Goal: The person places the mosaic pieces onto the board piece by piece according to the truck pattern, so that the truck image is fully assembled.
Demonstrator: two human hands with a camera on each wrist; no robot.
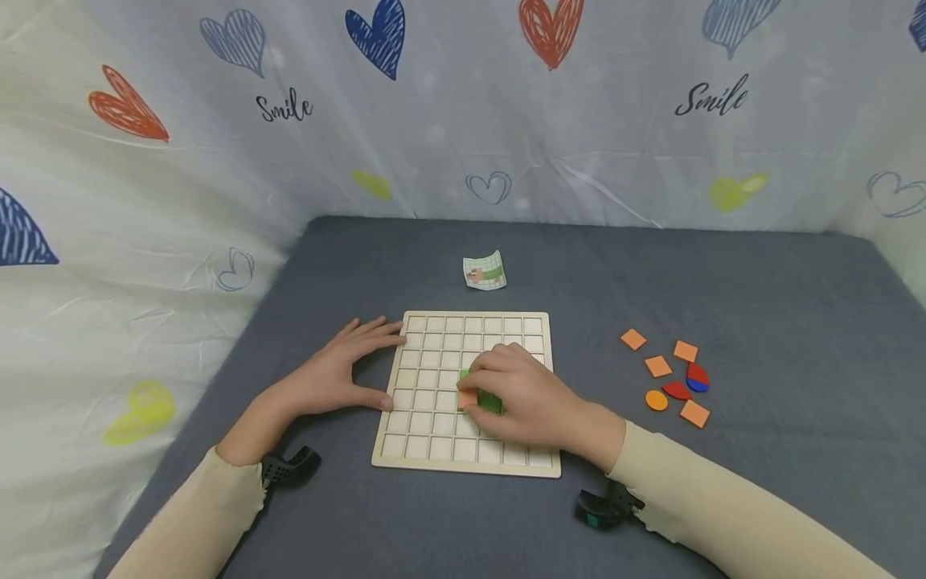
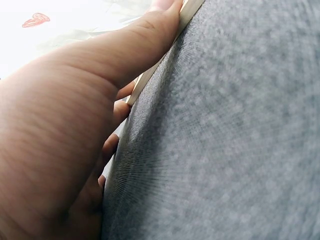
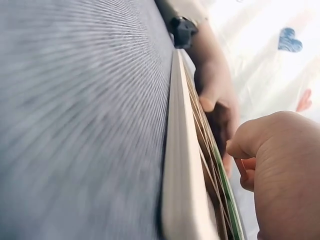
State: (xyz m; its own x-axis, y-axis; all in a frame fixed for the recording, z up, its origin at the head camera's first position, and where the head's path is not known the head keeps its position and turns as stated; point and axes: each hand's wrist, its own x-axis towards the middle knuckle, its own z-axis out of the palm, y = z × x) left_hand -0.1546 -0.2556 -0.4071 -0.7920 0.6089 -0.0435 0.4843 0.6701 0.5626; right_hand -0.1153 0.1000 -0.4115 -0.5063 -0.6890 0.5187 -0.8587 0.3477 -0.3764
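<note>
Landmark: the grid board (image 1: 466,468), a pale plate divided into square cells, lying flat on the grey tabletop (image 1: 796,482). From where I stand, the person's two hands are apart, one at the board's left edge and one above its cells.

Left hand (image 1: 325,378): fingers extended and spread, thumb and fingertips touching the board's left edge. The hand grips nothing. This contact presumably steadies the board against sliding while the other hand works.

Right hand (image 1: 521,398): fingers bent, thumb and fingertips pinching an orange square (image 1: 468,399) over the middle of the board. A fingertip pinch probably suits so thin a part and leaves neighbouring cells undisturbed. Whether the square is seated in a cell, I cannot tell. Green pieces (image 1: 491,401) lie on the board beside it, partly hidden by the fingers.

Picture card (image 1: 485,272): beyond the board's far edge, apart from it, apparently so that neither arm covers it; its print includes a grid with green and brownish areas.

Loose pieces: to the right of the board, well apart, are orange squares (image 1: 694,413), an orange disc (image 1: 656,400), red pieces (image 1: 677,391) and a blue piece (image 1: 698,385). That side likely suits the right hand's reach.
</note>
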